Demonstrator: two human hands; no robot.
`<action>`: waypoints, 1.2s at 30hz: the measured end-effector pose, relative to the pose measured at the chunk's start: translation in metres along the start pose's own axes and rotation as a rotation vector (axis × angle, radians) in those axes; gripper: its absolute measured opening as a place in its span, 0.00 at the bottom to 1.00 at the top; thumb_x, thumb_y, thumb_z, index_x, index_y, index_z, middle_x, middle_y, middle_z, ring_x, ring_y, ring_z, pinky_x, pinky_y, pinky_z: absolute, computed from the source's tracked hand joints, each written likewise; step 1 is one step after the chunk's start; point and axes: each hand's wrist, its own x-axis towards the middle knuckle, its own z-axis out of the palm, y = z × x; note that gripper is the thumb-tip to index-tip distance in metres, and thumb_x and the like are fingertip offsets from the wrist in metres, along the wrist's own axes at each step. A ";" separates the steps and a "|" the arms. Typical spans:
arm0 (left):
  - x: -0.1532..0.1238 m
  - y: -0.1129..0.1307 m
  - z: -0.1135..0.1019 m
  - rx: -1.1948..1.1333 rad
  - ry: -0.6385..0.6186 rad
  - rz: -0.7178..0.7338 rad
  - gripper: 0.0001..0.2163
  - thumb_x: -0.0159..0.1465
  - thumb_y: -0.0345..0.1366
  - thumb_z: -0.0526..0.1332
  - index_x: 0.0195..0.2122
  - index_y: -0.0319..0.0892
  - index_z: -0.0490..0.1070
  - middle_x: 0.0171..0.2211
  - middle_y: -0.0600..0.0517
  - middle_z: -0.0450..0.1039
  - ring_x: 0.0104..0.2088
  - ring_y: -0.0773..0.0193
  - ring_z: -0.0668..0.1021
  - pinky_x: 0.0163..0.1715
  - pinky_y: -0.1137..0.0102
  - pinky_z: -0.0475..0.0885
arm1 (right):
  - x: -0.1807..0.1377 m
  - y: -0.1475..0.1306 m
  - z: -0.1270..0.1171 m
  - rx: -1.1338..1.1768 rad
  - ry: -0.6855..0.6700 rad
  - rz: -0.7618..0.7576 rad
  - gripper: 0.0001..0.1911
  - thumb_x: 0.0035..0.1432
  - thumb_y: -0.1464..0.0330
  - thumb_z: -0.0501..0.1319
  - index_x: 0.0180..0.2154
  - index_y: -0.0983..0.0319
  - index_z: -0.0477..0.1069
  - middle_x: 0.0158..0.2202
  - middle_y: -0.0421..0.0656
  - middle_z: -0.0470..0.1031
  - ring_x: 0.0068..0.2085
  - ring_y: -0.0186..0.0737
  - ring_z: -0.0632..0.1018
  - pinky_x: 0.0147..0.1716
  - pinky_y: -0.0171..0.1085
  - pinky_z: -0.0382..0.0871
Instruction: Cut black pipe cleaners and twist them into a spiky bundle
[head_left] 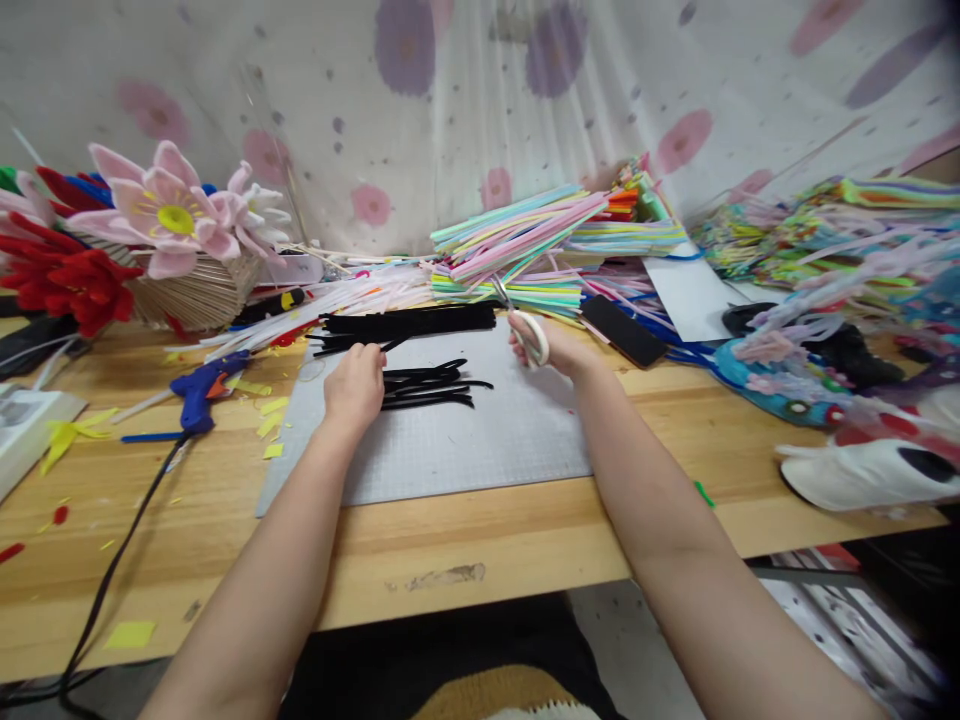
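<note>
My left hand (354, 385) rests knuckles-up on the grey cutting mat (465, 445), fingers curled onto the left ends of a small bunch of cut black pipe cleaners (431, 388). A longer bundle of black pipe cleaners (409, 322) lies just beyond it at the mat's far edge. My right hand (547, 345) is closed on a pair of white-handled scissors (525, 325), blades pointing up and left toward the pile of pastel pipe cleaners (525, 240).
A blue glue gun (204, 388) with a black cord lies left of the mat among yellow scraps. A basket of pink and red flowers (165, 230) stands at the far left. A black phone (624, 330), white paper and heaps of colourful craft stuff (825, 260) fill the right side.
</note>
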 end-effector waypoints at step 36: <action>0.072 -0.024 0.002 0.131 0.124 0.215 0.15 0.66 0.35 0.41 0.45 0.40 0.64 0.42 0.40 0.68 0.45 0.52 0.71 0.41 0.63 0.61 | 0.010 0.035 -0.053 -0.947 0.066 -0.260 0.16 0.48 0.71 0.60 0.42 0.60 0.75 0.41 0.47 0.76 0.43 0.43 0.73 0.42 0.37 0.62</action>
